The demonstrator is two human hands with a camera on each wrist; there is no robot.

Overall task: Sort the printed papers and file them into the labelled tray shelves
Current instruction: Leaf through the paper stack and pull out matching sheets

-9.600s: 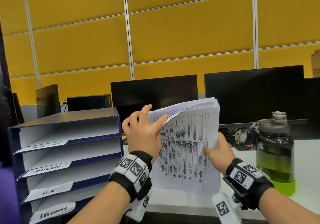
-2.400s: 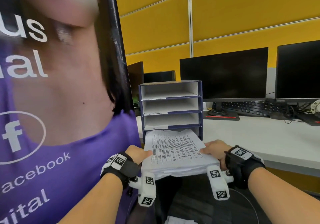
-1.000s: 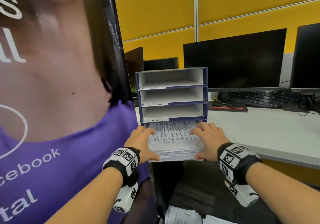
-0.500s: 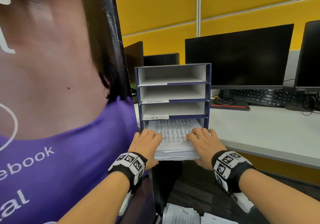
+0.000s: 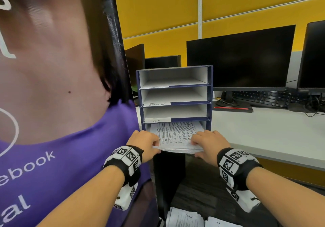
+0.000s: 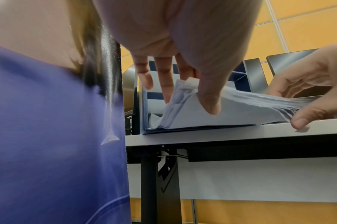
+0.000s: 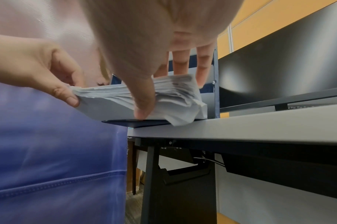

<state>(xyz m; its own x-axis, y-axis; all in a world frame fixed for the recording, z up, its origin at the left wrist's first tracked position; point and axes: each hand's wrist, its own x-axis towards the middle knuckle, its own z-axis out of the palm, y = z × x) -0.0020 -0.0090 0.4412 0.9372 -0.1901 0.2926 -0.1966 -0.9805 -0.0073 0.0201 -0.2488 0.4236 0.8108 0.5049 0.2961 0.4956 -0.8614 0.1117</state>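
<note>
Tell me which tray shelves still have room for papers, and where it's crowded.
The three upper shelves are bare: the top one, ADMIN and H.R. The bottom shelf is crowded: a thick stack sits partly in it, held by the left hand and right hand.

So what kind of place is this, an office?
Most likely an open-plan office: dark monitors and a keyboard on a white desk, yellow partition panels behind, and a labelled paper tray.

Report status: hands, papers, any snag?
Left hand and right hand both grip the paper stack. Stack half inside bottom shelf. Right corner crumpled.
</note>
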